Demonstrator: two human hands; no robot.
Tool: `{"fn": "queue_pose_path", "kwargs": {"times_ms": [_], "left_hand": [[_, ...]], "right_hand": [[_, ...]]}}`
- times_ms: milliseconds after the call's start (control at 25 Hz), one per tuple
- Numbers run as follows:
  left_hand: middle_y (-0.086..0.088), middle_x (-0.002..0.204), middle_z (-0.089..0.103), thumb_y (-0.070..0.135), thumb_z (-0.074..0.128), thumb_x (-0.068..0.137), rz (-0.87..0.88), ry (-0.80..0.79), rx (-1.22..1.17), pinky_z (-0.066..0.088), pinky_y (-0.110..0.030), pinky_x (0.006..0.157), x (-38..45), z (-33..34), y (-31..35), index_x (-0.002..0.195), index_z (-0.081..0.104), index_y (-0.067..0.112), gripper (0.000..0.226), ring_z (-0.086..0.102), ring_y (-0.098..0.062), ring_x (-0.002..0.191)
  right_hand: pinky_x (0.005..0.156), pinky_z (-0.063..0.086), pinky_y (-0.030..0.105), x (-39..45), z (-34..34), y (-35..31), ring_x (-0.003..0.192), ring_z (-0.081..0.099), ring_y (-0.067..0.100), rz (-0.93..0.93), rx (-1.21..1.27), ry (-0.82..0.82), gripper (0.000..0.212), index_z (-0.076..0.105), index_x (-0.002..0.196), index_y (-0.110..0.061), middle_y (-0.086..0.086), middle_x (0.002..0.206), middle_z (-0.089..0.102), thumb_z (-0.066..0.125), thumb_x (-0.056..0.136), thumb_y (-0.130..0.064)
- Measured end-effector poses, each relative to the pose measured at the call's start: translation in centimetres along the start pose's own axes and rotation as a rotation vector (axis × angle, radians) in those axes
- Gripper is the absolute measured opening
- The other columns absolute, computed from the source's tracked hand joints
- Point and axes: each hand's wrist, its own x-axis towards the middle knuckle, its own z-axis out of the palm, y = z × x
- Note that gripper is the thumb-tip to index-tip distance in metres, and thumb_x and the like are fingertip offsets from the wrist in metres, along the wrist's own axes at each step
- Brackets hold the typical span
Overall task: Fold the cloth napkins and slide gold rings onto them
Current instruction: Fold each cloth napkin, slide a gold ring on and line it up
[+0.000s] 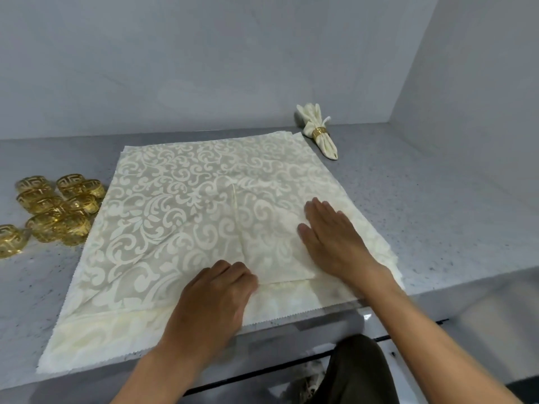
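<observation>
A cream damask napkin (pixel 180 199) lies spread on the grey counter (pixel 423 205), over at least one more napkin whose pale edge shows along the front. Its right part is folded over toward the middle into a flap (pixel 271 228). My right hand (pixel 332 237) lies flat, fingers straight, pressing on that flap. My left hand (pixel 215 295) sits at the flap's near corner with fingers curled down onto the cloth; whether it pinches the cloth is hidden. Several gold rings (pixel 58 208) lie in a heap at the left, touching the napkin's edge.
A finished napkin (pixel 318 129) with a gold ring around it lies at the back right by the wall. The grey wall runs close behind and turns at the right. The counter's front edge is just under my wrists, with the cloth hanging slightly over it.
</observation>
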Motion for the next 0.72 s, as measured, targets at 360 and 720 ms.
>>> {"fn": "queue_pose_path", "kwargs": {"times_ms": [360,720], "left_hand": [[0.004,0.075,0.056,-0.007,0.077,0.054,0.015,-0.063,-0.024,0.044,-0.019,0.059,1.2,-0.5,2.9,0.078,0.064,0.016,0.035,0.052,-0.012,0.065],[0.001,0.078,0.066,0.018,0.044,0.079,0.063,-0.148,-0.180,0.054,-0.024,0.064,0.5,-2.3,5.5,0.079,0.070,0.015,0.026,0.061,-0.012,0.075]], "right_hand": [[0.076,0.033,0.037,-4.6,-2.3,5.1,0.085,0.051,0.020,0.149,-0.111,0.278,0.014,0.060,0.081,-0.025,-0.008,0.087,0.057,0.057,0.093,-0.033],[0.086,0.044,0.033,-6.9,1.4,-4.6,0.092,0.060,0.008,-0.419,0.550,0.012,0.041,0.067,0.098,-0.032,-0.018,0.094,0.066,0.030,0.105,-0.048]]}}
